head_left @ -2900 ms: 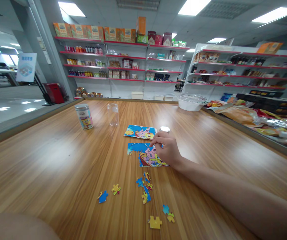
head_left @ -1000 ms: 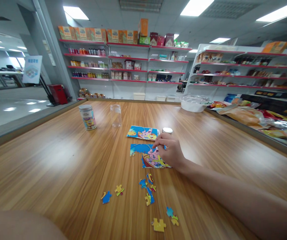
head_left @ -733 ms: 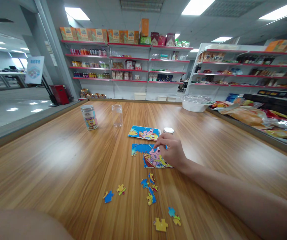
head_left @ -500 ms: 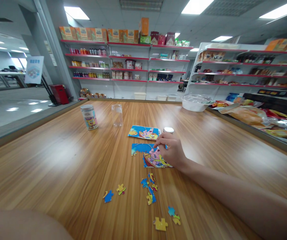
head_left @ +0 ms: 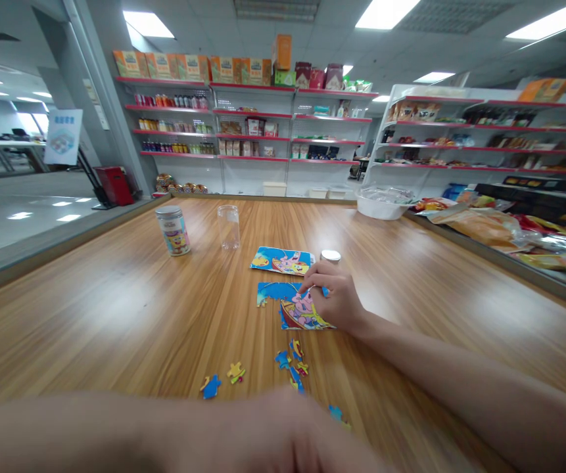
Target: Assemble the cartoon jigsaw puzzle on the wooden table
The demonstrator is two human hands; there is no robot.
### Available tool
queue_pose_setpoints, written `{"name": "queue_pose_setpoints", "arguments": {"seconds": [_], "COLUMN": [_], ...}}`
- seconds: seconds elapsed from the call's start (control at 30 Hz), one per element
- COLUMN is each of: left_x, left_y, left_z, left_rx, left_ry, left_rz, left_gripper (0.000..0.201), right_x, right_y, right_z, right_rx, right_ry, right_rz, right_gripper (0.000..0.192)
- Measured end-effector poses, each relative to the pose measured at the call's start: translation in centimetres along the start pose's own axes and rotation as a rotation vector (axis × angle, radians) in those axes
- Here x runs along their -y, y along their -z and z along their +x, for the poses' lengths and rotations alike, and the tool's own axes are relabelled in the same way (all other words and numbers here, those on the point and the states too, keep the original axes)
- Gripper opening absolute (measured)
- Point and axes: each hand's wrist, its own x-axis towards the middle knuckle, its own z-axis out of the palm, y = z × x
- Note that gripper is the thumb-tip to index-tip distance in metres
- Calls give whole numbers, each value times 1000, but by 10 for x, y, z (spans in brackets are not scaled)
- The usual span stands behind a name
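A partly assembled cartoon jigsaw puzzle lies on the wooden table, its lower left gapped. Over its right side bends my right hand; the fingers are curved and apart, a fingertip touching the puzzle near its top. No piece shows between them. Blurred by motion, my left hand spans the bottom edge, its fingers unreadable, hiding some loose pieces. Above it remain visible a blue piece, a yellow piece and a small cluster of pieces. A matching picture card lies behind the puzzle.
A printed can and a clear plastic cylinder stand at back left. A small white-topped container sits behind my right hand. A white bowl is at the far right edge, near packaged snacks.
My left arm and hand have swept in from the lower left to the bottom centre, covering the nearest yellow piece. My right hand stays at the puzzle with slightly altered fingers.
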Motion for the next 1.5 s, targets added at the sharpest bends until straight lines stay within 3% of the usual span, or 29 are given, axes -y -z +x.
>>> {"name": "queue_pose_setpoints", "arguments": {"seconds": [0.1, 0.17, 0.2, 0.27, 0.33, 0.5, 0.57, 0.97, 1.23, 1.5], "left_x": [27, 54, 68, 89, 101, 100, 98, 100, 100, 99], "left_y": [67, 116, 137, 168, 183, 179, 176, 176, 175, 175], "left_z": [17, 18, 16, 9, 2, 0, 2, 2, 2, 2], "left_rx": [-201, -469, -533, -418, -391, -150, -112, -128, -135, -132], "left_ry": [-52, -109, -131, -131, -140, -137, -147, -139, -150, -151], "left_rz": [112, 479, 628, 841, 923, 984, 989, 992, 986, 988], "left_gripper": [34, 37, 35, 26, 20, 16, 16, 16, 15, 16], "right_x": [6, 10, 12, 14, 16, 20, 22, 37, 55, 44], "right_y": [4, 7, 8, 9, 9, 7, 7, 7, 5, 4], "right_z": [2, 2, 2, 2, 2, 2, 3, 4, 5, 2], "right_rx": [127, 237, 287, 360, 404, 487, 520, 531, 653, 618], "right_ry": [96, 145, 162, 183, 190, 223, 230, 346, 376, 318], "right_rz": [113, 184, 212, 240, 233, 222, 241, 369, 366, 354], "right_gripper": [24, 23, 22, 21, 19, 18, 19, 15, 17, 27]}}
